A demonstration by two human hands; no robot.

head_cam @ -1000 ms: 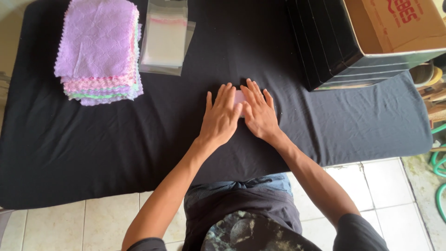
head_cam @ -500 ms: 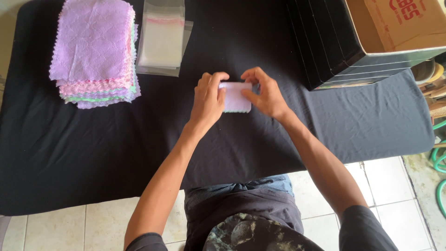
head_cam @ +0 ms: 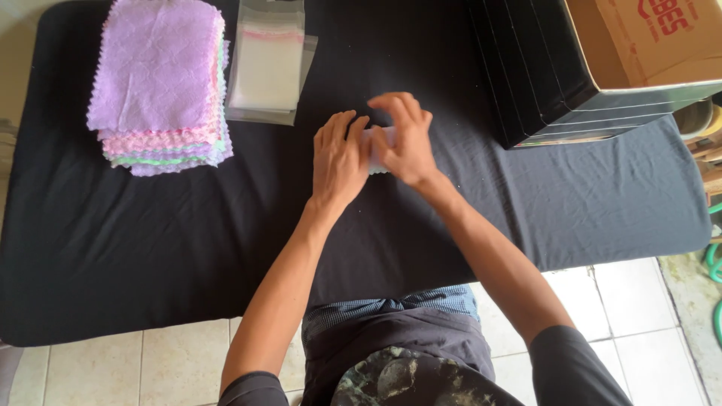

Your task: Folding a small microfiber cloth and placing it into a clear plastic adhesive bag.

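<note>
My left hand (head_cam: pixel 338 159) and my right hand (head_cam: pixel 404 140) press together over a small folded pale lilac cloth (head_cam: pixel 374 140) on the black table cover (head_cam: pixel 150 240). Only a sliver of the cloth shows between my fingers; the rest is hidden under both hands. A stack of lilac, pink and green cloths with zigzag edges (head_cam: pixel 159 83) lies at the far left. Clear plastic bags (head_cam: pixel 268 68) lie beside that stack, just beyond my left hand.
An open cardboard box with black outer sides (head_cam: pixel 594 68) stands at the far right of the table. Pale floor tiles (head_cam: pixel 624 301) show along the near edge. A green hose (head_cam: pixel 714 263) lies on the floor at the far right.
The cloth was flat under both palms, then lifted and folded between my fingers. Now my hands have closed over it again, a little further from me.
</note>
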